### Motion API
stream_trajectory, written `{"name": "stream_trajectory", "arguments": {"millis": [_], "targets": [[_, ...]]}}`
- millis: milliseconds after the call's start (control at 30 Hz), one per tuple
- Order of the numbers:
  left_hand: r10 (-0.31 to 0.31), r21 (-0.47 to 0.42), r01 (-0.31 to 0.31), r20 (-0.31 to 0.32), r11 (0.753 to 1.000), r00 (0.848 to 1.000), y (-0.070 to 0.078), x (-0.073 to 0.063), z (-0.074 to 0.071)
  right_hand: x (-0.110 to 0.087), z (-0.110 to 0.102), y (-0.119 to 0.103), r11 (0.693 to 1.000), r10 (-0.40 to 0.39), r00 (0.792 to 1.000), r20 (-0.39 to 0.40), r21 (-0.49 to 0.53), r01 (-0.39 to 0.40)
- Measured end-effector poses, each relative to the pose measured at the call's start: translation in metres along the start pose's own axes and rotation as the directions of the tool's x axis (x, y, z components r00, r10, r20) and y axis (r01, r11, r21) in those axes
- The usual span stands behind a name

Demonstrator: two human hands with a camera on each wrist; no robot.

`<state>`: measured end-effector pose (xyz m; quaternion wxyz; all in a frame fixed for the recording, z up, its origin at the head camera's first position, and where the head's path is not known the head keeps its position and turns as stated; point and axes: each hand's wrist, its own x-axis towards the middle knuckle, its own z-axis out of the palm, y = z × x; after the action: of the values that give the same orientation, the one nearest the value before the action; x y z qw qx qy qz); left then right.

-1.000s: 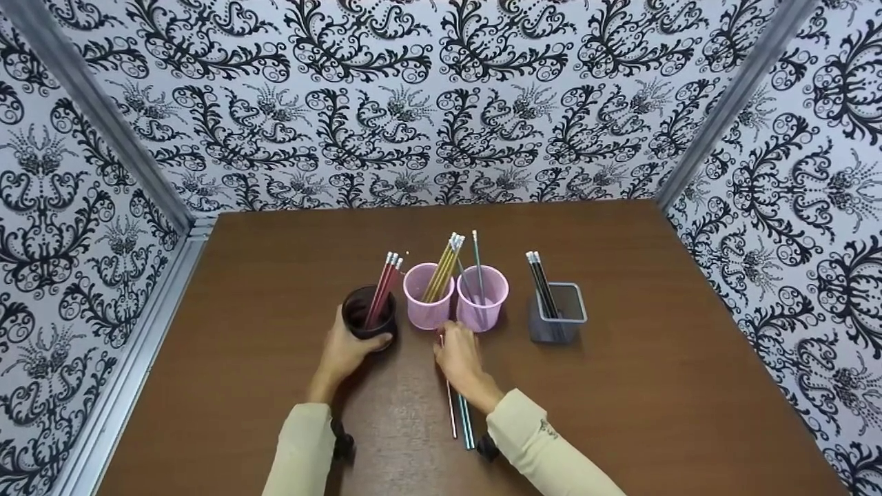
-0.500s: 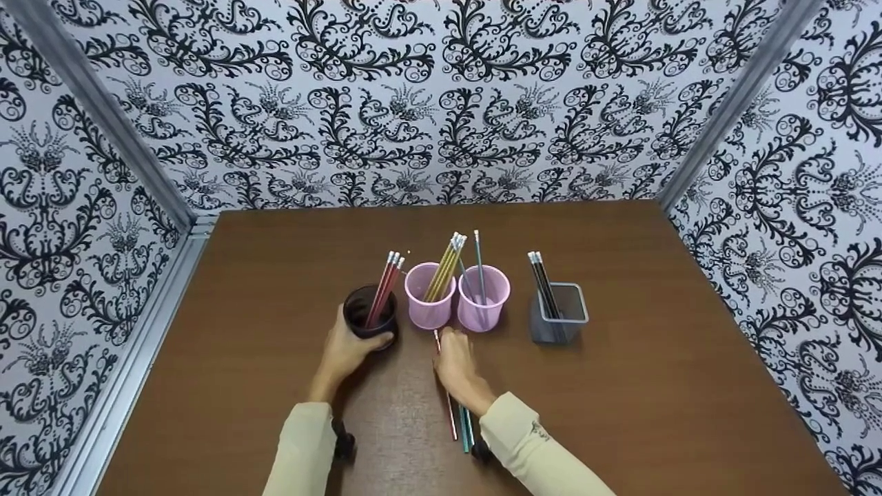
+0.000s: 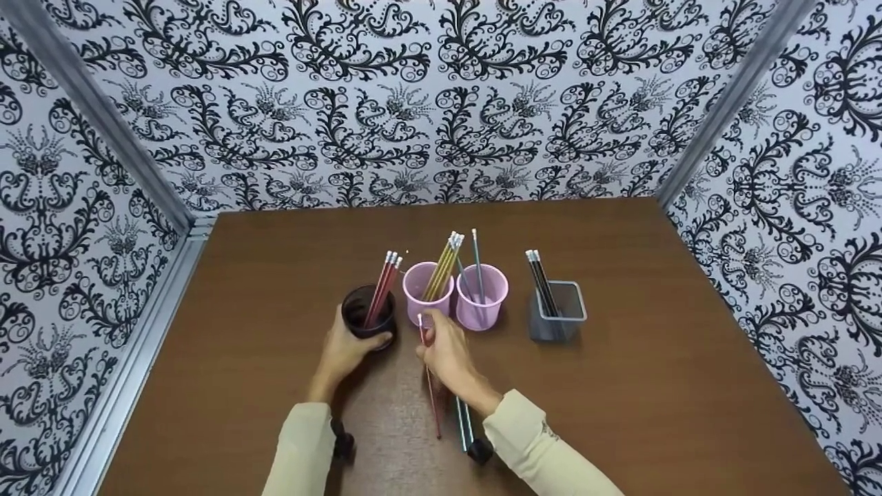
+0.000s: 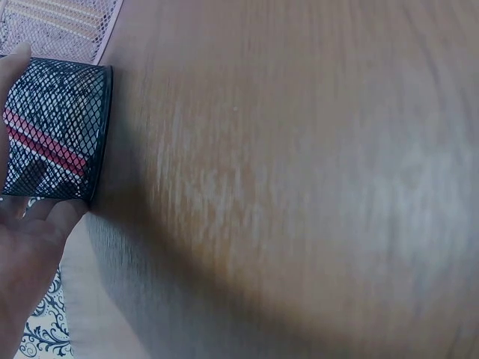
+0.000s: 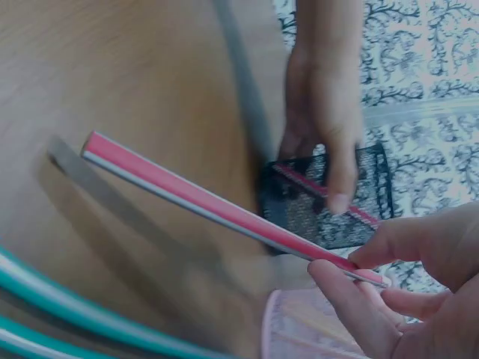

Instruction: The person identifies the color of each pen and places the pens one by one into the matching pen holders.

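My left hand grips a black mesh pencil cup that stands on the table with several red pencils leaning in it. Between thumb and fingers, my right hand pinches a red pencil with silvery stripes, lifted off the table. Its white eraser end points toward the cups. Under my right wrist lie teal pencils, partly hidden. Just beyond that hand is a pink mesh cup holding yellow pencils.
A second pink cup, touching the first, holds teal pencils. To the right stands a grey square mesh holder with black pencils. Patterned walls enclose the brown table.
My right hand has picked the red pencil up from beside the teal ones and moved it left toward the black cup. The left hand has stayed on the cup.
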<state>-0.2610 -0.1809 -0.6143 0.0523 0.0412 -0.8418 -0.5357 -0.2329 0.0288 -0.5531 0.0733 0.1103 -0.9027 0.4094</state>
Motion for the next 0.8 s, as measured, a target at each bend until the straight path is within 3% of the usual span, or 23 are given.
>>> {"name": "stream_trajectory", "arguments": {"millis": [167, 333, 533, 700, 800], "targets": [[-0.029, -0.003, 0.029, 0.018, 1.000, 0.999, 0.001, -0.001, -0.001, 0.012, -0.009, -0.011, 0.991, -0.048, 0.999, 0.000, 0.122, 0.048], [-0.029, 0.018, 0.029, 0.009, 0.999, 1.000, 0.002, -0.001, -0.001, 0.028, -0.019, -0.021, 0.947, -0.006, 1.000, 0.014, 0.320, 0.001], [-0.031, 0.021, 0.031, -0.001, 0.999, 1.000, 0.003, -0.002, -0.001, 0.050, -0.028, -0.030, 0.909, 0.001, 0.995, -0.097, 0.415, 0.040], [-0.018, 0.014, 0.018, -0.002, 1.000, 1.000, 0.004, -0.002, -0.001, 0.069, -0.033, -0.040, 0.830, 0.050, 0.991, -0.122, 0.556, 0.027], [-0.008, 0.012, 0.008, -0.002, 1.000, 1.000, 0.004, -0.002, 0.000, 0.079, -0.035, -0.045, 0.802, 0.083, 0.985, -0.151, 0.596, 0.023]]}}
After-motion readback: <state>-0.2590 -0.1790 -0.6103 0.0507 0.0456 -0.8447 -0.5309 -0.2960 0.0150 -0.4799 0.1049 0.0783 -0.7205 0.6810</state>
